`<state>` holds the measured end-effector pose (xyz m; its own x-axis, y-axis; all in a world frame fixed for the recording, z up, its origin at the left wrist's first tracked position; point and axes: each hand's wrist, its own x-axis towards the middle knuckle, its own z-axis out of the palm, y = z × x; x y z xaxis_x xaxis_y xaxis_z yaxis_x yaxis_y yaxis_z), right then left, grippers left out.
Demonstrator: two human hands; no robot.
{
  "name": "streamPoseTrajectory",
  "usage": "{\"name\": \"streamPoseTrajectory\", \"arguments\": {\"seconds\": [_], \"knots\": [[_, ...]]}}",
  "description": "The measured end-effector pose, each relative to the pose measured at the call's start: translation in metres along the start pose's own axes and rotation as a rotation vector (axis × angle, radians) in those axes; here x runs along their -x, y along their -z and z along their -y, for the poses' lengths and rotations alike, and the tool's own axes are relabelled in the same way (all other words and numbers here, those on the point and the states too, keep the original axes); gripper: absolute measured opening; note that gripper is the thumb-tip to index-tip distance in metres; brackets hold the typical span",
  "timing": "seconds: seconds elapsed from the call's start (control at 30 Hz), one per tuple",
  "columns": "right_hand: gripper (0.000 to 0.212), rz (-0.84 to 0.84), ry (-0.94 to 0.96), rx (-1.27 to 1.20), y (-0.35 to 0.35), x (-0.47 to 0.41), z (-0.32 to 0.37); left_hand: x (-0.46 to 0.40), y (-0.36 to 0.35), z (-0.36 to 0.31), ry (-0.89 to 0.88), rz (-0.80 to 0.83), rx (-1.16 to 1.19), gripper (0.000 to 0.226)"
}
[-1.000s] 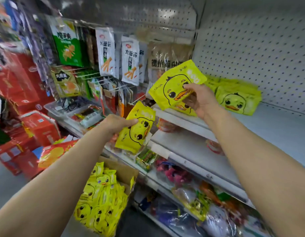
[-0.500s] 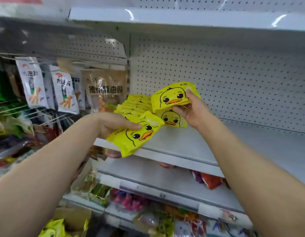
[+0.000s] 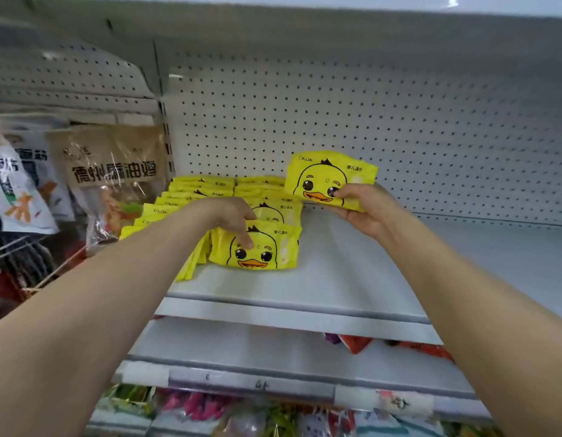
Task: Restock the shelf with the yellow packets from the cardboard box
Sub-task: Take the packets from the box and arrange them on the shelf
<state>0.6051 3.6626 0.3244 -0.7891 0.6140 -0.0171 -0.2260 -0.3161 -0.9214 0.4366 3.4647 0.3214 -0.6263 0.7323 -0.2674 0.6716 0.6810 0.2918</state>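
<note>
Two rows of yellow duck-face packets (image 3: 191, 197) stand on the grey shelf (image 3: 352, 279) against its left end. My left hand (image 3: 224, 216) grips the top edge of the front packet (image 3: 267, 252) of the right-hand row, one finger lying on its face; the packet stands upright on the shelf. My right hand (image 3: 365, 209) pinches another yellow packet (image 3: 320, 179) by its lower right corner, holding it in the air just right of the rows. The cardboard box is out of view.
A white pegboard wall (image 3: 399, 121) backs the shelf, whose surface is bare to the right. Hanging snack bags (image 3: 112, 171) fill the bay on the left. A lower shelf (image 3: 257, 345) holds red packets (image 3: 355, 342), with more goods below.
The view rose from the box to the shelf. My left hand brought its packet up and stood it at the front of the right row. My right hand shifted its packet rightwards.
</note>
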Motion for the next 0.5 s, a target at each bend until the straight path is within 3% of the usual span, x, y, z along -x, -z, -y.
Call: {"name": "streamPoseTrajectory", "arguments": {"seconds": [0.23,0.33,0.5], "knots": [[0.028,0.137,0.026,0.114,0.019,-0.020,0.004,-0.050,0.002,-0.005,-0.073,-0.052,-0.091,0.068],[0.029,0.116,0.044,0.151,0.023,-0.030,0.001,-0.065,0.003,-0.008,-0.110,-0.071,-0.128,0.060],[0.035,0.046,0.084,0.267,0.023,-0.044,-0.003,-0.076,0.003,-0.007,-0.107,-0.142,-0.155,0.071]]}}
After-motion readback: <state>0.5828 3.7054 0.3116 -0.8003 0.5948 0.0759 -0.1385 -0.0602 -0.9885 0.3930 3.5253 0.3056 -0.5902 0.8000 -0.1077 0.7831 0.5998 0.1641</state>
